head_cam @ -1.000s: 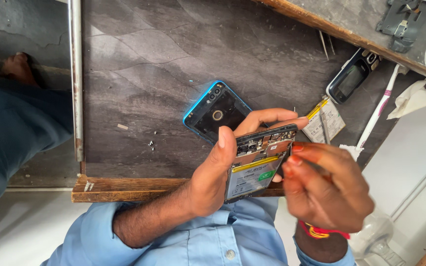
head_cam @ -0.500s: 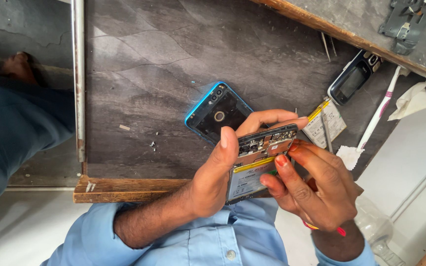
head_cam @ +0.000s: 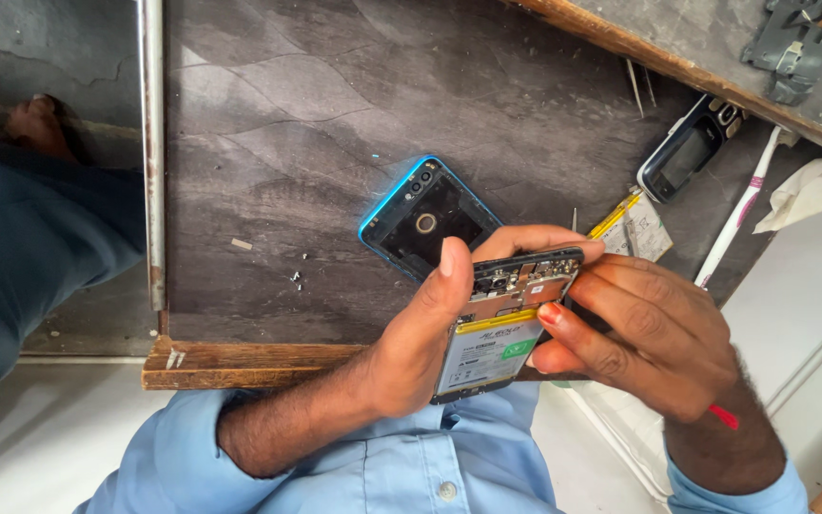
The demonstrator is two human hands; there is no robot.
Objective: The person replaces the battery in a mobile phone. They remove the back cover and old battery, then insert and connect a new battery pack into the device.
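Holding an opened phone above the near edge of the workbench, the left hand wraps it from the side, thumb pressed along its left edge and fingers curled behind the top. The phone's back is off, so the battery with its white and green label and the circuit board above it lie bare. The right hand closes in from the other side, fingertips pinched together at the seam where the battery meets the board; whether they grip a small part or a tool there is hidden by the fingers themselves.

The risk sits in that pinch. A fingernail or tip pushed too hard at the battery's upper edge could dent the soft cell or tear a thin ribbon cable near the board. The phone is held in the air rather than laid flat, partly past the wooden lip, so a slip of the left thumb could drop it to the floor below.

Just beyond the phone, the blue back cover lies on the dark bench, inner side up, touching or nearly touching the left fingers; a nudge could slide it. Tiny pale specks, possibly screws, rest loose to its left and could roll off or be swept away by a sleeve. Farther right lie an older small phone, a white-handled tool and a yellow-edged packet.
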